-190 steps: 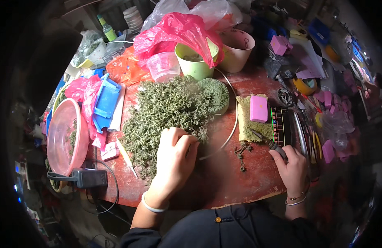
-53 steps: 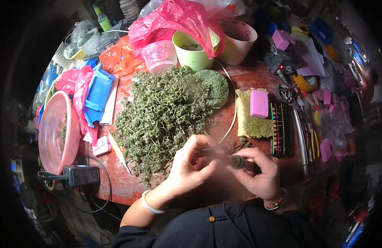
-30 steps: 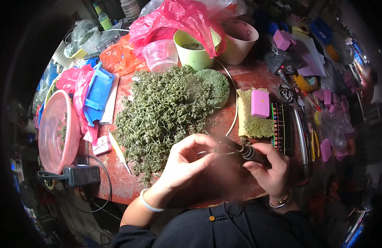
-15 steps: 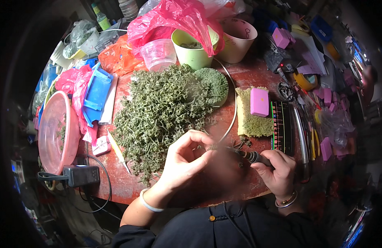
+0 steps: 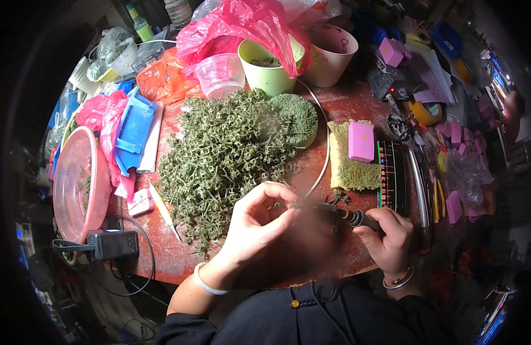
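Note:
My left hand [image 5: 256, 221] is closed in a pinch, thumb and forefinger meeting on a small green piece [image 5: 296, 204], which is partly blurred. In my right hand [image 5: 387, 233] is a dark-handled tool [image 5: 360, 218] with a ringed collar; its front end points left toward that piece. A blurry brownish smear between the hands hides the tip, so contact cannot be made out. Beyond my left hand spreads a big pile of small green square-ended pieces [image 5: 219, 152]. A few loose green bits [image 5: 339, 198] lie just beyond the tool.
A yellow-green sponge [image 5: 357, 174] carries a pink block [image 5: 361, 141], beside a black striped panel [image 5: 391, 175]. Green cup [image 5: 269, 77] and white cup [image 5: 329, 57] stand at the back. Left are a pink basin [image 5: 75, 190], a blue tray [image 5: 134, 135], a black adapter [image 5: 113, 244] and a yellow-handled pointed tool [image 5: 163, 208].
My right hand and the dark-handled tool have shifted very slightly to the right. My left hand keeps its pinch in nearly the same place.

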The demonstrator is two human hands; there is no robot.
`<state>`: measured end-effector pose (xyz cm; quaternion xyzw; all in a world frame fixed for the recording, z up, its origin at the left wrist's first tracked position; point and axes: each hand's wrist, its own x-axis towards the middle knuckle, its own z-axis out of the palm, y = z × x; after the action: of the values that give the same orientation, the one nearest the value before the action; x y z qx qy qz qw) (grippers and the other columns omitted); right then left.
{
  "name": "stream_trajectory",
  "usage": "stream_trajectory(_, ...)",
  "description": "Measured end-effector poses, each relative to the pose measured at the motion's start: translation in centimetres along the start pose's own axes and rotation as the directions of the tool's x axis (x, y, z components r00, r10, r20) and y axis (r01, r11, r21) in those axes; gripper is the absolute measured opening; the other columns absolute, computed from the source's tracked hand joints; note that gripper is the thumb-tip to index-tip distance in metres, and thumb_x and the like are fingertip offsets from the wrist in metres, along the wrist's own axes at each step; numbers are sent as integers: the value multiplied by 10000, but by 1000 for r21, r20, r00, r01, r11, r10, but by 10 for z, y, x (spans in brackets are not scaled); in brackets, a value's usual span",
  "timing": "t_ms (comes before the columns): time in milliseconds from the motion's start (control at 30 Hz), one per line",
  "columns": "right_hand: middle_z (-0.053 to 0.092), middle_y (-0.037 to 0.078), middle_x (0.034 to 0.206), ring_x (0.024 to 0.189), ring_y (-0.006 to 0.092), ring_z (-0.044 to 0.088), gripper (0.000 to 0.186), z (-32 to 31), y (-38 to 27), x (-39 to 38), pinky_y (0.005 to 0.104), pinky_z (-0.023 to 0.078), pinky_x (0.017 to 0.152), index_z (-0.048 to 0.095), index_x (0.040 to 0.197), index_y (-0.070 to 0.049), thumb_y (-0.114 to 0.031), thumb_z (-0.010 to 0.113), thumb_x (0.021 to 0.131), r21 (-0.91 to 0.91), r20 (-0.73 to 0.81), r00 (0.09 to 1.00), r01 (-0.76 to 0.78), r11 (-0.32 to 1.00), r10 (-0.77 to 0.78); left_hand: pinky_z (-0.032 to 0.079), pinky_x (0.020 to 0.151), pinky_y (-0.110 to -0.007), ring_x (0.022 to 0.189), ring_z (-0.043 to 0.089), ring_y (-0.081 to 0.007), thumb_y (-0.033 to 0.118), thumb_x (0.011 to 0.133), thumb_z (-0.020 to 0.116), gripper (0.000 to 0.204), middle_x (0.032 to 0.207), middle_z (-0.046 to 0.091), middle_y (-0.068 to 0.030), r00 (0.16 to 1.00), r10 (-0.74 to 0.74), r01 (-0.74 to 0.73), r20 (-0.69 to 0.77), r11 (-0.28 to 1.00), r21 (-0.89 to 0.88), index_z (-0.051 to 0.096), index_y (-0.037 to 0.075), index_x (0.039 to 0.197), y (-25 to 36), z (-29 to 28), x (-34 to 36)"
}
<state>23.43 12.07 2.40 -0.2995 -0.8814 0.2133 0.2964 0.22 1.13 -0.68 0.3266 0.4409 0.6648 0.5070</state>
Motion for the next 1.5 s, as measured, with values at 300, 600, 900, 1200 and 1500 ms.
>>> stream_trajectory(300, 564, 49, 663, 483, 144, 524, 388, -2, -1, 1, 288, 420, 458, 625, 858, -16, -370, 785, 848, 47, -15, 1000, -24, 999, 25, 562, 749, -290, 905, 659, -181, 32, 941, 646, 271, 1048, 679, -111, 970, -218, 239, 105, 930, -280, 564, 58, 1197, 3, -6, 2)
stream_trajectory(600, 556, 42, 646, 478, 162, 522, 371, 5, -1, 0, 309, 413, 451, 625, 854, -33, -358, 801, 832, 13, 1, 1000, 13, 1000, -13, 548, 794, -291, 952, 667, -180, 68, 960, 642, 291, 1120, 676, -107, 923, -331, 383, 195, 840, -385, 570, 78, 1242, 7, -12, 2)
stream_trajectory(900, 553, 48, 645, 503, 206, 556, 372, 8, 2, -1, 333, 432, 462, 621, 847, -32, -348, 815, 815, -24, 8, 999, 44, 999, -44, 585, 736, -286, 899, 693, -200, 49, 942, 641, 293, 1067, 687, -176, 929, -342, 369, 139, 839, -400, 548, 46, 1219, 9, -9, 2)
stream_trajectory(1200, 553, 50, 642, 516, 214, 569, 370, 6, 0, -1, 335, 440, 469, 620, 847, -34, -345, 818, 812, -36, 4, 999, 36, 999, -36, 551, 799, -290, 952, 668, -181, 63, 968, 627, 281, 1130, 675, -118, 924, -318, 379, 213, 836, -397, 566, 69, 1242, 6, -13, 2)
stream_trajectory(1500, 548, 49, 638, 510, 209, 566, 367, 7, 2, -1, 333, 437, 461, 619, 848, -38, -343, 820, 810, -55, 17, 998, 55, 997, -54, 548, 791, -285, 938, 667, -177, 64, 968, 625, 274, 1111, 678, -112, 926, -318, 375, 203, 833, -406, 568, 68, 1236, 5, -13, 1)
